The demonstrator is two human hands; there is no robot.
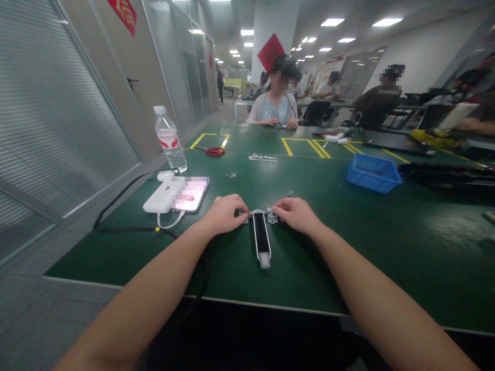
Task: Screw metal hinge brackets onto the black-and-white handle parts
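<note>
A long, narrow piece with a white frame and a black middle (261,234) lies on the green table in front of me, its pale end towards me. Small metal brackets sit at its far end, one on either side. My left hand (229,212) is closed in a pinch at the left bracket (246,218), partly covering it. On the other side, the fingertips of my right hand (297,212) pinch the outer edge of the right bracket (272,216). Just beyond the hands lie small metal nuts (290,194) and several more small metal parts (232,175).
To the left are a water bottle (170,141), a white power bank (160,198) and a cabled phone (195,193). Red-handled scissors (215,151) lie further back. A blue bin (373,172) stands at right. A person (276,105) sits across the table (317,273).
</note>
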